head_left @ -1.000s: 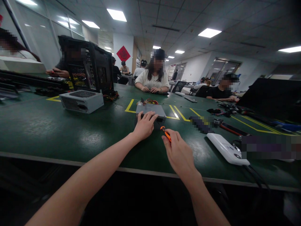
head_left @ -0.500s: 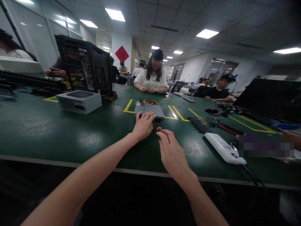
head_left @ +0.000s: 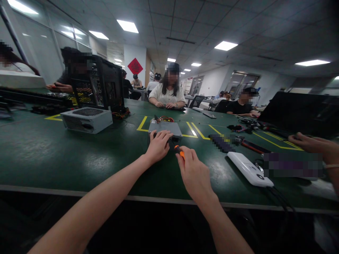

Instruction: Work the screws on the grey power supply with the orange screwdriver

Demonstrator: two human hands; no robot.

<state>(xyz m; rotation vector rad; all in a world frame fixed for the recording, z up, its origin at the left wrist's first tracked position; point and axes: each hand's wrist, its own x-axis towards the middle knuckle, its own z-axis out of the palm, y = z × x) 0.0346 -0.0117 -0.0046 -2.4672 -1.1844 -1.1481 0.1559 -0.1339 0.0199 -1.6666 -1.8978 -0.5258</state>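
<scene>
A grey metal computer power supply unit [head_left: 165, 127] lies on the green table in front of me, its bundle of coloured cables [head_left: 164, 119] at the far side. My left hand [head_left: 159, 145] grips its near edge, fingers over the top and thumb down by the near face. In my closed right hand [head_left: 194, 173] is a screwdriver with an orange and black handle [head_left: 180, 151]. Its shaft points at the near face of the unit; whether the tip touches a screw is too dark to tell.
To the left stand a second power supply unit [head_left: 87, 120] and an open black computer case [head_left: 108, 83]. A white device [head_left: 250, 169] with cables lies on the right, near another person's hand [head_left: 308, 143]. Across the table sits a person in a white top [head_left: 166, 93].
My right hand has turned, so more of the screwdriver's orange handle shows. The left hand stays on the power supply unit. Another person's hand has come further into view at right.
</scene>
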